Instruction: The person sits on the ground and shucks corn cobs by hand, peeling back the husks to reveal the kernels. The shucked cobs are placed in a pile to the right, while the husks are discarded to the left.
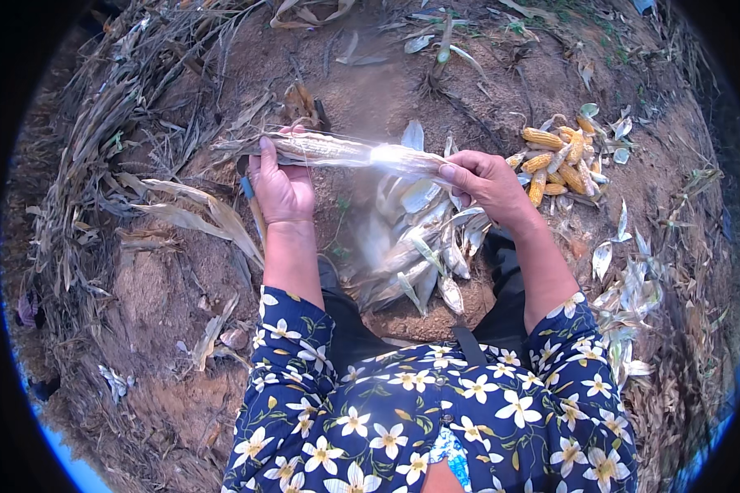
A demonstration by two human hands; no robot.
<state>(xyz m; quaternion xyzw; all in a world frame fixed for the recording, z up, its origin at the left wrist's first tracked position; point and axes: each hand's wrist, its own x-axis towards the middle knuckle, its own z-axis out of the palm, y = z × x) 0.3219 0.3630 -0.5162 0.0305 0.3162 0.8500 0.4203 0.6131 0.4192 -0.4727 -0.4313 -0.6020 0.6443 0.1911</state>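
Observation:
My left hand (285,185) holds the left end of a pale corn ear (320,148), its thumb on top near the dry silk. The right end, wrapped in dry husk (413,161), is pinched between the thumb and fingers of my right hand (478,182). The ear lies level between both hands, and rows of kernels show along its left half. Glare hides part of its middle. Under my right hand, a heap of husked ears and loose husks (416,246) lies on the soil between my legs.
A pile of bare yellow corn ears (570,161) lies on the soil to the right. Dry stalks (92,166) are heaped along the left side. A wooden handle with a blue end (248,188) stands beside my left wrist. Loose husks (632,296) lie at the lower right.

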